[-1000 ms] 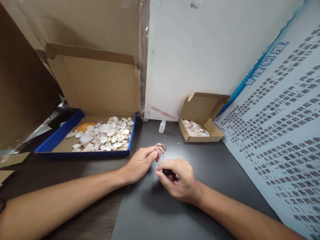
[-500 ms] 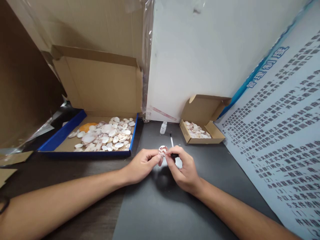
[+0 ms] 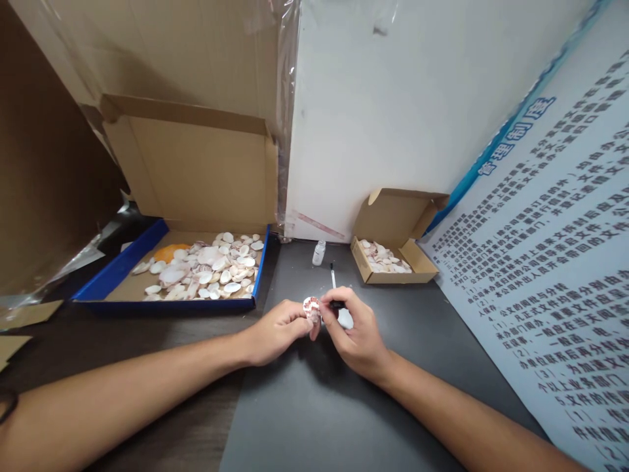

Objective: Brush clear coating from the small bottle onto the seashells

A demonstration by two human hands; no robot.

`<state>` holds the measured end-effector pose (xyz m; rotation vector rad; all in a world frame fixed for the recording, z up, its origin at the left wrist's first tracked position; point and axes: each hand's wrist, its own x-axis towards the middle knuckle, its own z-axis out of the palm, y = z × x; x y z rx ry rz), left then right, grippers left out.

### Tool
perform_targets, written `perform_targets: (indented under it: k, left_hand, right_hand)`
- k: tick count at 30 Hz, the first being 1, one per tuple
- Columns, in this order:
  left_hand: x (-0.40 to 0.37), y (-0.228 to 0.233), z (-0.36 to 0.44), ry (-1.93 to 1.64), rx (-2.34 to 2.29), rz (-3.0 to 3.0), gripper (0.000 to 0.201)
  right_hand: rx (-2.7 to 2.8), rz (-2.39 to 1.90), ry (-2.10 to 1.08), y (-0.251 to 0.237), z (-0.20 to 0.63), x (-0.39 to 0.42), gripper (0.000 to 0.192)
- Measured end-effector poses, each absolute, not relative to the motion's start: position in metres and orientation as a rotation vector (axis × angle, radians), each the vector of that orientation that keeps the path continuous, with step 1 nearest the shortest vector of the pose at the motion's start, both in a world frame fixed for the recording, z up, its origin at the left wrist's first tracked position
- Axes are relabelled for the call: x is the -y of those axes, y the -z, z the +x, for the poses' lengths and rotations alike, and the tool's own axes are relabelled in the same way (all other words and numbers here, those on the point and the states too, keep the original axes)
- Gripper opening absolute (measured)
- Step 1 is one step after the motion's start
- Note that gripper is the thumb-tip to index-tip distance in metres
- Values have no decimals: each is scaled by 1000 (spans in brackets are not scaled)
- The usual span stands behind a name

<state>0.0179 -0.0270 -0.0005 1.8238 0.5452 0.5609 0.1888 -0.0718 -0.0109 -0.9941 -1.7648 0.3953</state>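
Note:
Between the thumb and fingers of my left hand (image 3: 282, 333) is a small white seashell (image 3: 311, 306) with reddish-brown marks, held above the dark mat. My right hand (image 3: 358, 333) is closed around the black handle of a small applicator brush (image 3: 333, 278). The brush's pale stem and dark tip point away from me, clear of the shell. My right fingertips are right beside the shell's edge. A pale patch shows below the right hand; I cannot tell what it is. Beyond the hands stands a small clear bottle (image 3: 319, 253) with no cap on it.
A blue-edged cardboard box (image 3: 162, 302) at left has its lid raised and holds many shells (image 3: 211, 262). Another open cardboard box (image 3: 421, 278) at back right also holds shells. A white panel rises behind, and a printed poster (image 3: 550, 262) flanks the right side.
Both hands have shifted slightly left with the shell and brush. The shell has turned a little in my left fingers. The view has also shifted slightly.

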Motion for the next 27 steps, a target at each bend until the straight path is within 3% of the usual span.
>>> perform_targets:
  k: [19, 27]
  left_hand:
    - [26, 6, 18, -473, -579, 1777, 40]
    - [26, 7, 22, -668, -589, 1547, 20]
  right_hand:
    - [1720, -1023, -478, 14, 189, 71, 3]
    - [1628, -991, -507, 14, 189, 69, 2]
